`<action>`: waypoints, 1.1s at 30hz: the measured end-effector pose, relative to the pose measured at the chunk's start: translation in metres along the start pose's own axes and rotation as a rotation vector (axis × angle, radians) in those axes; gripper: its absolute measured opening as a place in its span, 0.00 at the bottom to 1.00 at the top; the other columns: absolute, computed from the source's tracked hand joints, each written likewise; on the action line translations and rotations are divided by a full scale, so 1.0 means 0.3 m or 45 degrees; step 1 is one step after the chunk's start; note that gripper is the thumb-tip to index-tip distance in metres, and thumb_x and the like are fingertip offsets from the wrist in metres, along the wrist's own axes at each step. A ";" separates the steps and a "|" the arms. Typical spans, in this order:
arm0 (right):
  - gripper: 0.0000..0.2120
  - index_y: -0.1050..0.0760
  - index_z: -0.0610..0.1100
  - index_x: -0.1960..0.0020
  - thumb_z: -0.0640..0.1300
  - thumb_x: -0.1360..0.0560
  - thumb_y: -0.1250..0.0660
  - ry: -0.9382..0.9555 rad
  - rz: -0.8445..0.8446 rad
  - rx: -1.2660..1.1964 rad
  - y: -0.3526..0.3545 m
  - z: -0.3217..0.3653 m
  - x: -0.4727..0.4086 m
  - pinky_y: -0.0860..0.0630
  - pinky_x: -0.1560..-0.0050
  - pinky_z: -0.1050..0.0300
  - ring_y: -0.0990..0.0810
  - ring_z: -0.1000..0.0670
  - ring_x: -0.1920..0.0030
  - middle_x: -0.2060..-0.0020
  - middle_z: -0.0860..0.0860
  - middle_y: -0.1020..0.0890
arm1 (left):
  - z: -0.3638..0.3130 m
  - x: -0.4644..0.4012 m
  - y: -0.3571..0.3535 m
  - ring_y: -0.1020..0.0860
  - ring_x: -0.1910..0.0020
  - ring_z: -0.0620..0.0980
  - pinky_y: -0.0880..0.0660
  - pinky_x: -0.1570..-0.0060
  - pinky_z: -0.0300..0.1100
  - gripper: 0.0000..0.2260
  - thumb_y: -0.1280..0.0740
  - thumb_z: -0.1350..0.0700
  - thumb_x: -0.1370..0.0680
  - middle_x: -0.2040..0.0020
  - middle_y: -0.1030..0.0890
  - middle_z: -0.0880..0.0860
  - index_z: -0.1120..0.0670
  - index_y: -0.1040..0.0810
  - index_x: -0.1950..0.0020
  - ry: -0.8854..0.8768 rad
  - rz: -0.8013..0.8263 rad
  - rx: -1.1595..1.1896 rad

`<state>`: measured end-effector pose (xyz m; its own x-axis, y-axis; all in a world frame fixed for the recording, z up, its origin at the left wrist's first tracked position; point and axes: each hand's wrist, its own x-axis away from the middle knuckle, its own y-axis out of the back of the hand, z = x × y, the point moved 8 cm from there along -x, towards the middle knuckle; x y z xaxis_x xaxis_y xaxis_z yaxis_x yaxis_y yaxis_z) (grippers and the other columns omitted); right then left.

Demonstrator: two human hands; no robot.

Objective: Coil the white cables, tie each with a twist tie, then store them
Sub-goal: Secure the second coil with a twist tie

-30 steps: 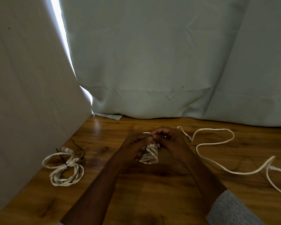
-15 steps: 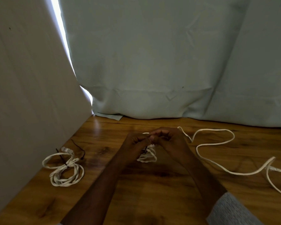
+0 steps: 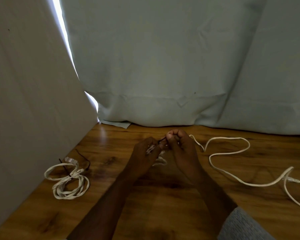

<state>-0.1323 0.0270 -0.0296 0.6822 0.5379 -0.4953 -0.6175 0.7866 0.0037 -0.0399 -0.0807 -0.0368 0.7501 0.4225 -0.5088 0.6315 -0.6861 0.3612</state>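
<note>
Together, both hands (image 3: 164, 147) pinch the small coil (image 3: 160, 160)

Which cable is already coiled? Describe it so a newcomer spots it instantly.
Start at the pale panel standing along the table's left side. At its foot lies the coiled cable, cinched by a dark twist tie. It lies untouched, unlike the small bundle in the hands and the loose cable sprawling right.

Worktop (image 3: 163, 213): wood-grain, warm brown, glossy, with dark knots and a light glare patch near its far left corner. Pale green curtain (image 3: 163, 66) hangs across the back, creased, hem resting on the worktop's far edge. White panel (image 3: 24, 92) stands along the left side, leaning inward. Bright daylight strip (image 3: 64, 40) shows in the gap between panel and curtain.
</note>
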 end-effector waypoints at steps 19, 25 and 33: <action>0.07 0.23 0.39 0.51 0.39 0.18 0.37 -0.202 -0.077 -0.255 0.000 -0.030 0.000 0.18 0.51 0.50 0.14 0.46 0.55 0.56 0.43 0.13 | 0.027 0.007 0.031 0.16 0.58 0.52 0.19 0.62 0.50 0.09 0.46 0.51 0.14 0.54 0.16 0.52 0.48 0.30 0.37 0.110 -0.046 0.101; 0.07 0.22 0.35 0.51 0.39 0.19 0.35 -0.070 -0.005 -0.066 -0.031 0.029 0.011 0.18 0.53 0.57 0.13 0.49 0.54 0.57 0.45 0.13 | 0.069 0.002 0.041 0.17 0.55 0.56 0.20 0.53 0.63 0.23 0.53 0.37 0.19 0.55 0.17 0.57 0.49 0.24 0.48 0.307 -0.089 0.159; 0.05 0.20 0.44 0.54 0.39 0.20 0.32 -0.027 -0.057 -0.063 -0.039 0.043 0.021 0.17 0.51 0.44 0.13 0.45 0.55 0.58 0.45 0.13 | 0.068 -0.008 0.040 0.17 0.55 0.56 0.22 0.53 0.64 0.21 0.52 0.37 0.18 0.56 0.17 0.57 0.45 0.24 0.53 0.309 -0.102 0.127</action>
<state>-0.1157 0.0251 -0.0216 0.7173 0.5092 -0.4756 -0.6044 0.7943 -0.0612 -0.0380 -0.1019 -0.0472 0.7312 0.5992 -0.3260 0.6773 -0.6947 0.2422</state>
